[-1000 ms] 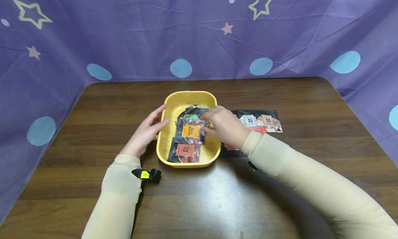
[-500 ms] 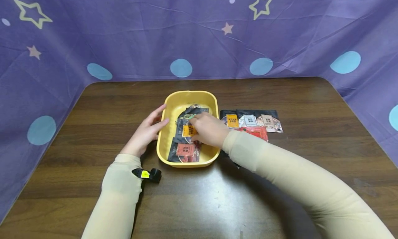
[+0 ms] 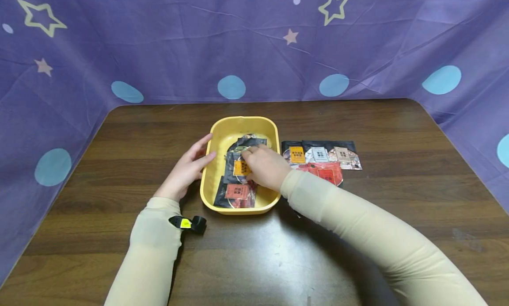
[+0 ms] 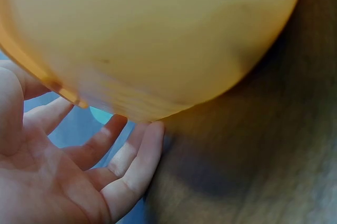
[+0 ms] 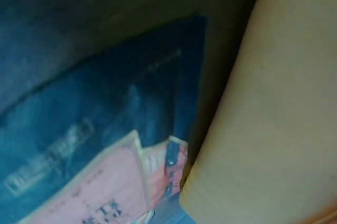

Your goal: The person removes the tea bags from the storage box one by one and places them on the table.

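Observation:
A yellow plastic basin (image 3: 210, 195) stands on the table with several black food packets inside. My left hand (image 3: 182, 175) holds its left side, thumb over the rim; in the left wrist view the fingers (image 4: 110, 140) rest against the outer wall. My right hand (image 3: 265, 166) reaches into the basin, its bent fingers and thumb gripping the right part of a black packet with an orange label (image 3: 239, 168). The hand covers that packet's right half. Nearer to me in the basin lies a red-labelled packet (image 3: 237, 192); a further packet (image 3: 243, 143) lies behind, partly covered.
To the basin's right, packets with orange (image 3: 296, 154), white (image 3: 319, 154) and beige (image 3: 341, 154) labels form a row. A red packet (image 3: 327, 174) lies before them, and a dark packet (image 5: 105, 113) is close beneath my right wrist. A purple cloth (image 3: 258, 54) hangs behind the wooden table (image 3: 159, 129).
My right hand has moved left and slightly down, from the right edge of the orange-labelled packet onto it. The packet and basin stay in place; my left hand has not moved.

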The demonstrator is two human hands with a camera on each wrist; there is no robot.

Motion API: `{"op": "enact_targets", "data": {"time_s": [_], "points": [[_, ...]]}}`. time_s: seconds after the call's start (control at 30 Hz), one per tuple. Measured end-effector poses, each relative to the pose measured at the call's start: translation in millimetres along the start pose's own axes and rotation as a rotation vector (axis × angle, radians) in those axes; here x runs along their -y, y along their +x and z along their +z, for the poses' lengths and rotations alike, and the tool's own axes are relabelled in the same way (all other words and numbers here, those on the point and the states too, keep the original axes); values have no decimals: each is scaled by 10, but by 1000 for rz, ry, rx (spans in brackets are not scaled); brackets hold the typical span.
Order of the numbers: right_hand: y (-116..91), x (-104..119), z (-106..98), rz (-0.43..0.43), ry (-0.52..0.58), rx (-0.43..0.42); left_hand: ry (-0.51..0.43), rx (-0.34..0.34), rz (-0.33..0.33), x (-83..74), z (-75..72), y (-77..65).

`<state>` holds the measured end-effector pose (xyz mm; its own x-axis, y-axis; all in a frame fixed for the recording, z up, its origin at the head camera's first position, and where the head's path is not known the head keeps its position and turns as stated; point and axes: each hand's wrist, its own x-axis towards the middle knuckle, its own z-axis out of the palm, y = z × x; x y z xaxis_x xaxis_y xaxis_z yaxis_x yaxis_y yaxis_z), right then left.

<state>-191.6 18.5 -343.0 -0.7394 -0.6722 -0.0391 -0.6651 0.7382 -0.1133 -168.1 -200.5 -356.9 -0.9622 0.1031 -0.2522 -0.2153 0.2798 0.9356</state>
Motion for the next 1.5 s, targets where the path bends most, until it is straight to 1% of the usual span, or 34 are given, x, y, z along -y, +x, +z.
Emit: {"op": "enact_targets", "data": {"time_s": [0.13,0.27,0.4,0.6,0.7,0.9,1.1,1.2,1.33,1.5], "points": [[0,5,28,-5,-22,-36,-2,-6,-3,9,-5,5],[-12,6,46,-7,-13,-88,-9,-13,-7,16,-8,9],[-23,-1,53,-5,12,-139,-12,-14,-5,10,-5,8],[-41,-23,53,3,84,-181,-11,-14,-3,6,-3,6],[-56,-36,54,0,147,-210,-18,-10,1,14,-1,5],[-85,-63,44,-18,314,-284,-23,-8,2,15,-5,-6],[-108,-105,29,-11,457,-384,-24,-8,7,13,-2,-3],[-138,-115,12,16,538,-417,-26,-10,8,14,3,1],[-197,-113,-34,65,655,-436,-43,-8,17,20,6,-1],[-271,-136,-124,143,749,-465,-43,-7,22,19,9,-11]]}}
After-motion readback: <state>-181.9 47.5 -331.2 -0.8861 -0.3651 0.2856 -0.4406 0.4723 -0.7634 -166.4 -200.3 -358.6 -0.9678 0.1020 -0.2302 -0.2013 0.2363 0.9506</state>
